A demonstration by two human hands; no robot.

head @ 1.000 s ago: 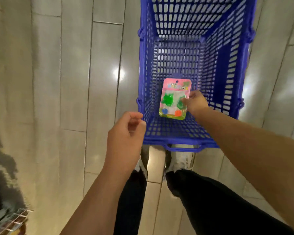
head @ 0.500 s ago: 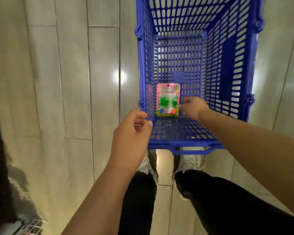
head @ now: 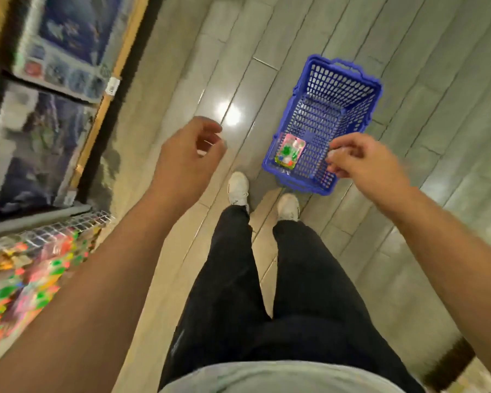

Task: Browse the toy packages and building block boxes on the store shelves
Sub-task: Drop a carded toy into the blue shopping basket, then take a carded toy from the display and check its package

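Observation:
A blue plastic basket (head: 360, 78) stands on the tiled floor ahead of my feet. A pink toy package (head: 291, 150) with green pieces lies flat in its near left corner. My right hand (head: 363, 160) hovers above the basket's near right side, fingers loosely curled and holding nothing. My left hand (head: 189, 154) hangs over the floor to the left of the basket, fingers loosely curled and empty. Large blue building block boxes (head: 65, 41) fill the shelves at the left, blurred.
A wire bin of colourful small toy packs (head: 31, 268) sits at the lower left beside the shelf. A shelf edge with a price tag (head: 112, 86) runs along the left. A dark fixture base (head: 451, 361) stands at the lower right. Grey floor tiles (head: 425, 89) surround the basket.
My right hand let go of the pink package, which now lies in the basket. I have stood up and both hands rose away from it. The view swung to show the shelves at left.

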